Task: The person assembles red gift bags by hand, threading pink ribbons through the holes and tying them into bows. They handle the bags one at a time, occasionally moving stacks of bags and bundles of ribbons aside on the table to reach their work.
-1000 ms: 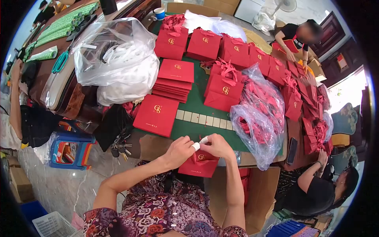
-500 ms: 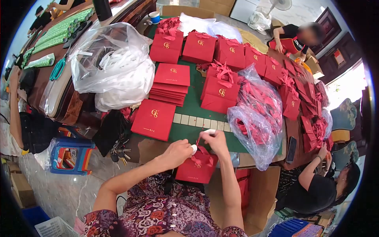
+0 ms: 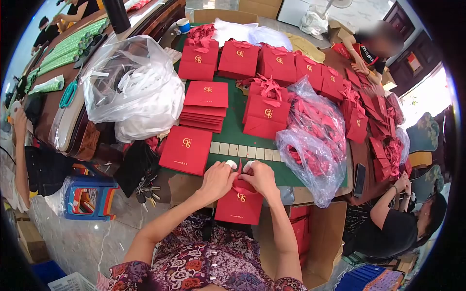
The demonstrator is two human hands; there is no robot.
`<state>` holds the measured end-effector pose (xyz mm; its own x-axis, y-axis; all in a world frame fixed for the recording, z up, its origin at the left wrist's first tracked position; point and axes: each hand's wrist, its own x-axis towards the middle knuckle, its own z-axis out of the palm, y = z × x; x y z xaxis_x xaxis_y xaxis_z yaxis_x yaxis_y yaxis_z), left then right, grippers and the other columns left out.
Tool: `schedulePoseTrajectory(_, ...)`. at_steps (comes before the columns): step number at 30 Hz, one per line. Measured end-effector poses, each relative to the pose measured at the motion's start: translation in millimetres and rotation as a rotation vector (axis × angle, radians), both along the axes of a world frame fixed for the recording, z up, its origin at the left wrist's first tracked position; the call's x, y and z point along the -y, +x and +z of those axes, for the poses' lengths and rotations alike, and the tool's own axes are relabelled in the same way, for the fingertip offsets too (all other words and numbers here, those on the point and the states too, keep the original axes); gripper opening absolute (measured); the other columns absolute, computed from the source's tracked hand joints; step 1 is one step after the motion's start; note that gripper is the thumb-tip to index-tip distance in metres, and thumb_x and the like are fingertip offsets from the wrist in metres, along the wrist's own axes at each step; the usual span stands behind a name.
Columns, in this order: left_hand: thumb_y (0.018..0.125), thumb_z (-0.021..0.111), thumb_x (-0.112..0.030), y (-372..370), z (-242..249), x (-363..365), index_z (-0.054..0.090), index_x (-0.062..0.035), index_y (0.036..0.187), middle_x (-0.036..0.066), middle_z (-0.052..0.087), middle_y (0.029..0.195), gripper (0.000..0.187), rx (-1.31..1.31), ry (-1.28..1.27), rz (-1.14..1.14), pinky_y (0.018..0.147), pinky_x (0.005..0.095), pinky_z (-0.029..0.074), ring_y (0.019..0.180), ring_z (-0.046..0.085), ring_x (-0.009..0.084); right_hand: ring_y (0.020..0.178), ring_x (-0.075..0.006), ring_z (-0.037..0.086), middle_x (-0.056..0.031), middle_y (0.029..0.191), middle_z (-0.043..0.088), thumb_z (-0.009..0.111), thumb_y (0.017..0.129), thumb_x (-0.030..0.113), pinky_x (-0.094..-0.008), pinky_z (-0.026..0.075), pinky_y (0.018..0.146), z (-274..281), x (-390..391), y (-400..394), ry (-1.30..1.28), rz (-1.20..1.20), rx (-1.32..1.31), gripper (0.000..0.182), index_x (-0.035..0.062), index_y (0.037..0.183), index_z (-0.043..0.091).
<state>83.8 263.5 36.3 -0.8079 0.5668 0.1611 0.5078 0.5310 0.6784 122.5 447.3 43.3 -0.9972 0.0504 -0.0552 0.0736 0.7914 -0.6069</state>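
Observation:
A red paper gift bag (image 3: 238, 210) with a gold logo hangs upright at the near table edge, in front of my body. Above its top edge, a red ribbon (image 3: 240, 167) runs up between my two hands. My left hand (image 3: 219, 179) is closed, its fingers pinching the ribbon from the left. From the right, my right hand (image 3: 259, 177) is closed on the same ribbon. White covers wrap fingertips on both hands. To the left lies a stack of flat red bags (image 3: 185, 150); a strip of pale tiles (image 3: 242, 151) lies just beyond my hands.
Finished-looking red bags (image 3: 238, 59) stand in a row at the back. A clear plastic sack of red ribbon (image 3: 315, 136) lies right, a sack of white material (image 3: 141, 87) left. A cardboard box (image 3: 327, 237) stands below the edge. Co-workers sit at right (image 3: 393, 218) and far right.
My hands have come closer together over the bag, and the ribbon between them is now drawn upward. The loose ribbon ends no longer lie across the bag's front. The view has shifted slightly.

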Motion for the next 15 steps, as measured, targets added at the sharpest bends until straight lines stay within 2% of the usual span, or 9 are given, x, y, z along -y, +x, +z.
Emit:
schedulePoseTrajectory(4,0.085,0.069,-0.016,-4.9,-11.1,-14.1,0.062,0.0004,0.097,0.015,0.067,0.086,0.022,0.076,-0.036,0.027,0.075,0.0452,0.050,0.088,0.062,0.0343,0.074,-0.0299,0.067,-0.0111,0.078,0.067,0.077,0.076,0.019,-0.0400,0.052,0.067,-10.7,0.2,2.8,0.104,0.015,-0.078,0.015,0.0065,0.082,0.070)
schedulePoseTrajectory(7,0.084,0.070,-0.015,-6.2,-25.4,-19.6,0.062,0.0008,0.095,0.016,0.067,0.088,0.021,0.100,0.057,0.057,0.073,0.0447,0.050,0.083,0.063,0.0342,0.073,-0.0306,0.067,-0.0124,0.077,0.066,0.074,0.078,0.015,-0.0395,0.052,0.067,-15.2,-1.3,8.2,0.061,0.004,-0.108,0.012,0.0048,0.083,0.068)
schedulePoseTrajectory(9,0.084,0.069,-0.012,-7.4,-36.0,-17.6,0.063,0.0008,0.097,0.016,0.067,0.087,0.020,0.099,0.109,0.076,0.073,0.0437,0.051,0.082,0.064,0.0337,0.067,-0.0281,0.066,-0.0124,0.076,0.066,0.071,0.081,0.012,-0.0381,0.052,0.064,-15.5,-1.0,11.1,-0.104,-0.147,-0.138,0.012,0.0024,0.081,0.064)
schedulePoseTrajectory(10,0.084,0.069,-0.009,-8.2,-38.5,-16.7,0.063,0.0008,0.100,0.015,0.067,0.085,0.020,0.098,0.160,0.094,0.072,0.0426,0.052,0.080,0.065,0.0331,0.067,-0.0281,0.066,-0.0124,0.076,0.066,0.071,0.081,0.012,-0.0381,0.052,0.064,-14.9,-0.8,11.9,-0.104,-0.146,-0.140,0.012,0.0024,0.081,0.064)
schedulePoseTrajectory(11,0.084,0.069,-0.009,-9.0,-41.0,-15.9,0.063,0.0008,0.100,0.015,0.067,0.085,0.020,0.096,0.161,0.095,0.072,0.0426,0.052,0.080,0.065,0.0331,0.067,-0.0226,0.066,-0.0108,0.076,0.067,0.071,0.082,0.011,-0.0342,0.052,0.063,-13.6,-0.8,12.9,-0.285,-0.254,-0.101,0.012,0.0017,0.083,0.063)
schedulePoseTrajectory(12,0.084,0.069,-0.010,-9.8,-28.2,-14.9,0.064,0.0010,0.104,0.014,0.068,0.086,0.023,0.278,0.228,0.119,0.072,0.0391,0.053,0.078,0.067,0.0286,0.067,-0.0171,0.066,-0.0091,0.077,0.069,0.072,0.083,0.010,-0.0303,0.052,0.062,-12.8,-0.6,14.3,-0.466,-0.362,-0.060,0.012,0.0009,0.085,0.063)
schedulePoseTrajectory(13,0.084,0.070,-0.010,-10.4,-20.9,-14.3,0.065,0.0012,0.108,0.013,0.070,0.086,0.027,0.461,0.294,0.144,0.071,0.0355,0.054,0.077,0.068,0.0241,0.067,-0.0171,0.066,-0.0091,0.077,0.069,0.072,0.083,0.010,-0.0303,0.052,0.062,-17.0,-0.2,15.5,-0.466,-0.361,-0.061,0.012,0.0009,0.085,0.063)
schedulePoseTrajectory(14,0.084,0.070,-0.010,-12.4,-26.6,-14.6,0.065,0.0012,0.108,0.013,0.070,0.086,0.027,0.459,0.294,0.144,0.071,0.0355,0.054,0.077,0.068,0.0241,0.068,-0.0135,0.066,-0.0077,0.078,0.070,0.072,0.084,0.008,-0.0279,0.052,0.063,-24.5,0.9,16.1,-0.569,-0.375,-0.092,0.012,0.0003,0.087,0.064)
schedulePoseTrajectory(15,0.085,0.070,-0.012,-15.7,-31.8,-15.5,0.065,0.0011,0.109,0.011,0.071,0.087,0.028,0.589,0.372,0.101,0.071,0.0324,0.054,0.076,0.068,0.0194,0.070,-0.0099,0.065,-0.0063,0.079,0.071,0.072,0.085,0.007,-0.0254,0.052,0.064,-25.9,3.6,16.2,-0.672,-0.390,-0.122,0.011,-0.0004,0.088,0.064)
